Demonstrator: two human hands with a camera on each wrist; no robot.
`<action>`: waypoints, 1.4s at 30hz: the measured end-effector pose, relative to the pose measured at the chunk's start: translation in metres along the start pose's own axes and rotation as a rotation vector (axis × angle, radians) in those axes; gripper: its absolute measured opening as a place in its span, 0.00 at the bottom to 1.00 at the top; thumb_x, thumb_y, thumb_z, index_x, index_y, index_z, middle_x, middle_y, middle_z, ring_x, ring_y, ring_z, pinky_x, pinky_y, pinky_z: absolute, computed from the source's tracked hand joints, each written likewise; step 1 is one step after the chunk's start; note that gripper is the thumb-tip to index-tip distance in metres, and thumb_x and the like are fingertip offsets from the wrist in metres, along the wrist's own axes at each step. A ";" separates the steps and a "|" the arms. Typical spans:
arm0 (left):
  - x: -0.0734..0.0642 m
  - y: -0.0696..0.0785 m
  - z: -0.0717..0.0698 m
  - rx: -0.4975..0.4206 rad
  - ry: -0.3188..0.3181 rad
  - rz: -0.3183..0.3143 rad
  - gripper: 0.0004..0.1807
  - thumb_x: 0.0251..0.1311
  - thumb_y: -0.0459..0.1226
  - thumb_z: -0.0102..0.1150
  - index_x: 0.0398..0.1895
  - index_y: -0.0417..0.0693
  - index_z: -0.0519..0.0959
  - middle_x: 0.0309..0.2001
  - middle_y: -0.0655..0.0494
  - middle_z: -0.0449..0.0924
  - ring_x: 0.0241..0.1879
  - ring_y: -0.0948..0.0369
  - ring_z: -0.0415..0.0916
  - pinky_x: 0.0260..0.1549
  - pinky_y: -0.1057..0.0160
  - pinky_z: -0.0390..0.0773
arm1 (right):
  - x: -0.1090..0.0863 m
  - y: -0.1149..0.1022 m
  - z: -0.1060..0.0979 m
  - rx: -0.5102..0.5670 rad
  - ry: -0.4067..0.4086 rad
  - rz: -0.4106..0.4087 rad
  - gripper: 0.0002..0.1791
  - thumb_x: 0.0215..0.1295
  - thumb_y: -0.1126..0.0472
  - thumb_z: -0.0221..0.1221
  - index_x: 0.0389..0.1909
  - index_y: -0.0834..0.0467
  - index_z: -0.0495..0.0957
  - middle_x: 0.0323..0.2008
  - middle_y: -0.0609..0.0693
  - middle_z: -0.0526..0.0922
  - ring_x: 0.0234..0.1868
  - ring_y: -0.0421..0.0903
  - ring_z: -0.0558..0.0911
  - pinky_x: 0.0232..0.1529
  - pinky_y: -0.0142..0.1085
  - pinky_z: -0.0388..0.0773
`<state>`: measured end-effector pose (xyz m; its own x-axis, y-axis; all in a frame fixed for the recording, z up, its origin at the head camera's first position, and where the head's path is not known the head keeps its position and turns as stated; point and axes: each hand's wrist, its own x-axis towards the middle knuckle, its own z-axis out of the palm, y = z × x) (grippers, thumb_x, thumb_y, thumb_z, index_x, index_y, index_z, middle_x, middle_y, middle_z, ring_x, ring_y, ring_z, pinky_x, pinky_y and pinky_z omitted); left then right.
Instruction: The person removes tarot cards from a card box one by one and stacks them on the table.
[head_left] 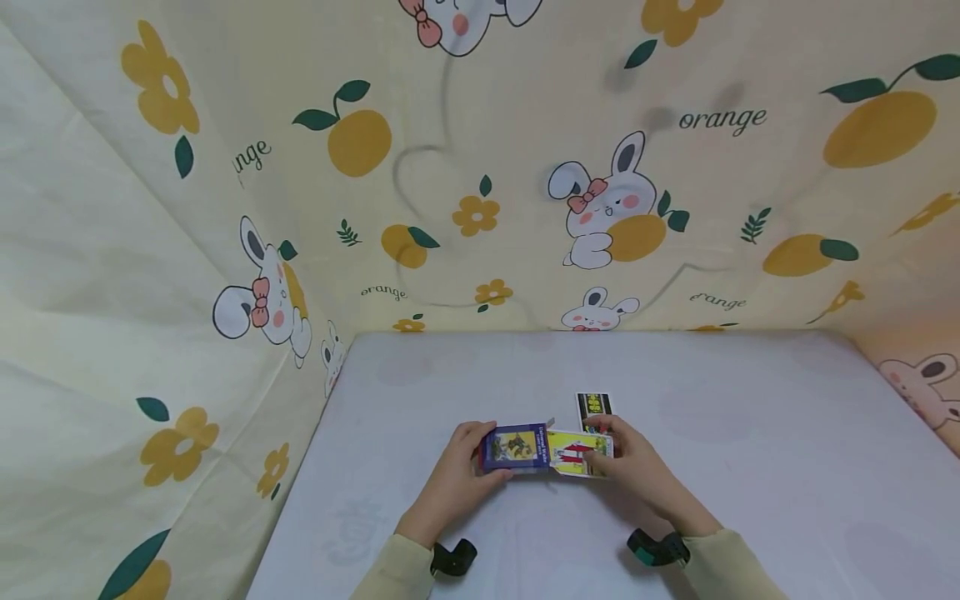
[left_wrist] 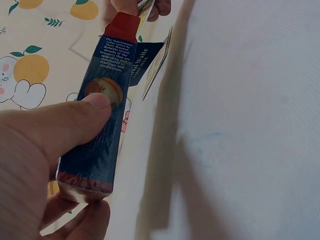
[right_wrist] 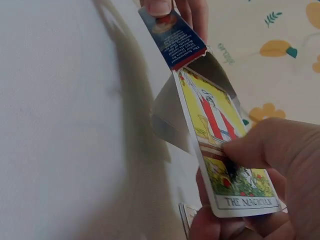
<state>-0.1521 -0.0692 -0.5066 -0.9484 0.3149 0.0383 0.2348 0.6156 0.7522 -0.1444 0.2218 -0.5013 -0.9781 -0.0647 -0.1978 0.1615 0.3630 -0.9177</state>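
My left hand (head_left: 453,483) grips a dark blue tarot card box (head_left: 513,447) by its closed end, thumb along one narrow side in the left wrist view. At the other end the box stands open, with its blue flap (left_wrist: 145,65) folded outward. My right hand (head_left: 645,475) pinches a tarot card (right_wrist: 220,130) labelled "The Magician", thumb on its yellow and red face. The card's far end lies at the box's mouth; whether more cards are under it I cannot tell. Just beyond the right hand, a black-and-yellow printed piece (head_left: 595,404) lies on the table, partly hidden by the fingers.
A white-covered table (head_left: 420,383) extends around both hands. Behind it and at the left hangs a cream cloth (head_left: 510,150) printed with oranges, flowers and rabbits. A dark band with a small device (head_left: 453,557) sits on the left wrist, another device (head_left: 658,547) on the right.
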 end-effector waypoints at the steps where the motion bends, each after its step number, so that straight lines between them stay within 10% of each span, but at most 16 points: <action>1: 0.000 0.000 0.000 -0.001 0.000 0.000 0.41 0.53 0.52 0.70 0.70 0.57 0.65 0.65 0.59 0.62 0.64 0.58 0.63 0.63 0.58 0.65 | 0.000 0.000 -0.001 -0.020 -0.005 0.000 0.30 0.60 0.57 0.66 0.64 0.53 0.69 0.51 0.58 0.77 0.42 0.48 0.79 0.35 0.36 0.80; 19: -0.002 -0.002 -0.001 -0.020 -0.001 -0.028 0.41 0.53 0.51 0.70 0.70 0.57 0.65 0.65 0.59 0.62 0.65 0.57 0.63 0.64 0.54 0.64 | -0.004 0.003 -0.018 -0.236 -0.008 -0.038 0.16 0.63 0.49 0.63 0.48 0.52 0.81 0.44 0.46 0.82 0.44 0.45 0.76 0.41 0.38 0.74; 42: -0.002 -0.002 -0.002 -0.015 -0.010 -0.024 0.41 0.53 0.53 0.69 0.70 0.57 0.65 0.65 0.58 0.62 0.64 0.57 0.63 0.64 0.55 0.65 | 0.014 0.000 -0.026 -0.162 0.309 0.024 0.23 0.66 0.52 0.61 0.50 0.65 0.69 0.36 0.56 0.76 0.31 0.45 0.74 0.24 0.31 0.74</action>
<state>-0.1511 -0.0727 -0.5069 -0.9516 0.3070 0.0134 0.2083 0.6124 0.7626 -0.1618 0.2452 -0.4949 -0.9718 0.2210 -0.0827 0.1867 0.5056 -0.8423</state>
